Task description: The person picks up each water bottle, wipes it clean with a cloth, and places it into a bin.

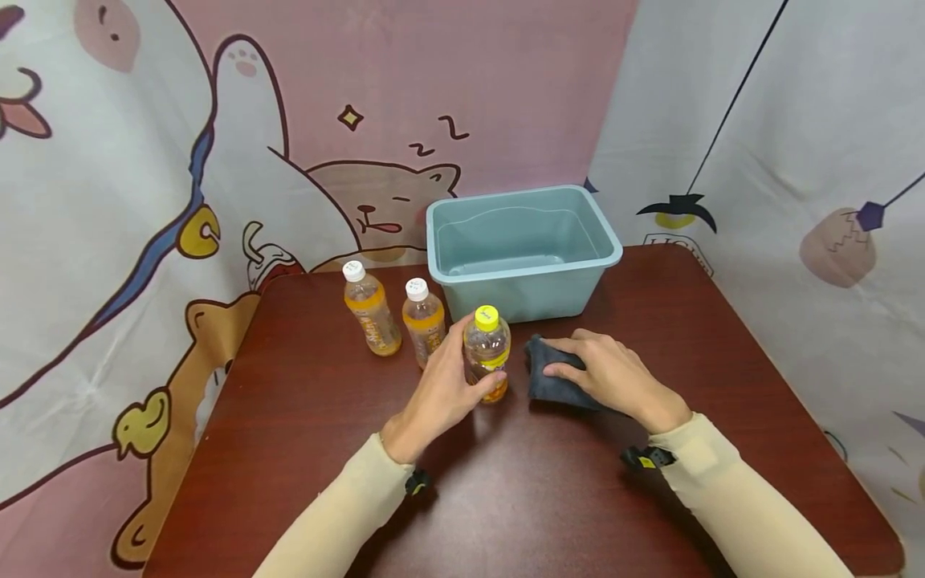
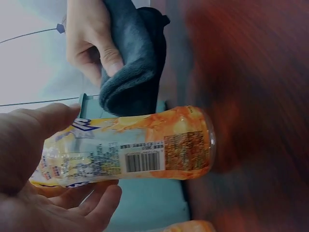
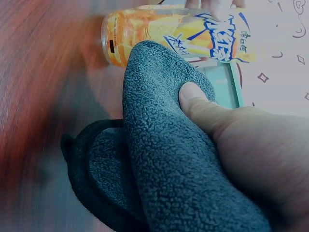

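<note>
My left hand (image 1: 442,387) grips a clear plastic drink bottle (image 1: 486,347) with a yellow cap, thumb on one side and fingers round the other. An orange and yellow label with a barcode wraps this bottle (image 2: 145,150) in the left wrist view. Whether its base touches the table I cannot tell. Just to its right, my right hand (image 1: 614,373) holds a folded dark grey towel (image 1: 556,381), the thumb pressing on its top. Fuzzy pile and a black edging show on the towel (image 3: 159,125) in the right wrist view, close beside the bottle.
Two white-capped bottles stand left of my left hand, one farther (image 1: 372,309) and one nearer (image 1: 424,321). Behind the hands sits a light blue plastic bin (image 1: 520,293) at the back of the dark red-brown table (image 1: 303,449). Cartoon-printed cloth (image 1: 520,96) hangs around the table.
</note>
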A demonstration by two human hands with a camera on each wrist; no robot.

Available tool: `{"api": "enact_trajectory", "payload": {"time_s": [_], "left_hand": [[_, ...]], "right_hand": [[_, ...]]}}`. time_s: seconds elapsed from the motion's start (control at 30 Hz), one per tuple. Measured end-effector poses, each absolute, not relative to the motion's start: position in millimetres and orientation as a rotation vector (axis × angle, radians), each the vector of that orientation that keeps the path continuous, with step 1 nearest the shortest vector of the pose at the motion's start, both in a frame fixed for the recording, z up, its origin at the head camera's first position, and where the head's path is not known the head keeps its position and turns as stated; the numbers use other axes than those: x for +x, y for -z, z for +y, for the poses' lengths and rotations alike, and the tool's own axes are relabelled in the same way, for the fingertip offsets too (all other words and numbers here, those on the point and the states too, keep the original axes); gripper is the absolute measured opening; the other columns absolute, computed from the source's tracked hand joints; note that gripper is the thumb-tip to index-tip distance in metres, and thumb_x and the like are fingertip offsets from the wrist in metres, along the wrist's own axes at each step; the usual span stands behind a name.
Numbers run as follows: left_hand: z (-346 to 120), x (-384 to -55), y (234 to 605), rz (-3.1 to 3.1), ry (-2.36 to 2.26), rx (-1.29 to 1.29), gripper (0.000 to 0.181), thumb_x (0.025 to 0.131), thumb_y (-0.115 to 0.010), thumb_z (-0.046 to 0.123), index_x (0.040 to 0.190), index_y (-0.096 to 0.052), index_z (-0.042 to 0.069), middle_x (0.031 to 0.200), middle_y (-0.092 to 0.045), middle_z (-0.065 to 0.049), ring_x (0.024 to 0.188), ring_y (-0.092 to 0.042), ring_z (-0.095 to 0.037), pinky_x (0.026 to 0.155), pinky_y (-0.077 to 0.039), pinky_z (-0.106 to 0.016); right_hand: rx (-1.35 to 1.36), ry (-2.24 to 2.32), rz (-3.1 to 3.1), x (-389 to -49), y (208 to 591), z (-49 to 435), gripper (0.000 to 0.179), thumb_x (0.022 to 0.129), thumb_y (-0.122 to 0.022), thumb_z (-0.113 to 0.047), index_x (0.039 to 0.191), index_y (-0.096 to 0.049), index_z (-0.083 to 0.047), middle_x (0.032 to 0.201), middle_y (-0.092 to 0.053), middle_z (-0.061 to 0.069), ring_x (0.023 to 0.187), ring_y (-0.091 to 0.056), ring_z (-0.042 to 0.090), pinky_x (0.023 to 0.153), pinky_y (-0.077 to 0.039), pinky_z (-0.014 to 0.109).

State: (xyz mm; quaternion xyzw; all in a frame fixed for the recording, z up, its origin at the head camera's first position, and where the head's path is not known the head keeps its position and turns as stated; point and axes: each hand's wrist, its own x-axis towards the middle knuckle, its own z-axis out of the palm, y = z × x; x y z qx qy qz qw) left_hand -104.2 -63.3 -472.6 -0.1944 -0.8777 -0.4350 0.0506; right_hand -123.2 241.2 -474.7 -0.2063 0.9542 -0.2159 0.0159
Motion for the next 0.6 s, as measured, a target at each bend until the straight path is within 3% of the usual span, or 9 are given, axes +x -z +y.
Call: {"api": "enact_trajectory", "payload": {"time_s": [0.27,0.4,0.6], "left_hand": [[-56,-106,475,-2.688,1.298,-0.567,0.075,0.098,-0.097,0.019,0.158,-0.054,0.006,0.144,-0.077,-0.014,0.121,-0.077,-0.028,0.103,-0.064,-0.048],[-55,-108,470,-2.69,1.287,-0.571,0.074,0.098,-0.097,0.021,0.157,-0.055,0.009,0.142,-0.078,-0.011,0.121,-0.077,-0.027,0.105,-0.064,-0.046],[-52,-111,454,-2.641,1.299,-0.596,0.077,0.098,-0.098,0.026,0.159,-0.054,0.011,0.146,-0.076,-0.01,0.13,-0.076,-0.028,0.111,-0.065,-0.049]], "right_hand": [[-0.61,0.652,3.003,-125,474,249,0.059,0.104,-0.087,-0.051,0.158,-0.076,-0.028,0.111,-0.076,0.006,0.084,-0.066,0.019,0.061,-0.051,0.036],[-0.611,0.611,3.022,-127,477,254,0.059,0.104,-0.088,-0.05,0.157,-0.076,-0.027,0.114,-0.078,0.008,0.086,-0.068,0.02,0.061,-0.054,0.038],[-0.625,0.511,3.041,-131,485,259,0.057,0.106,-0.087,-0.048,0.156,-0.077,-0.023,0.109,-0.075,0.01,0.072,-0.063,0.018,0.054,-0.051,0.037]]}}
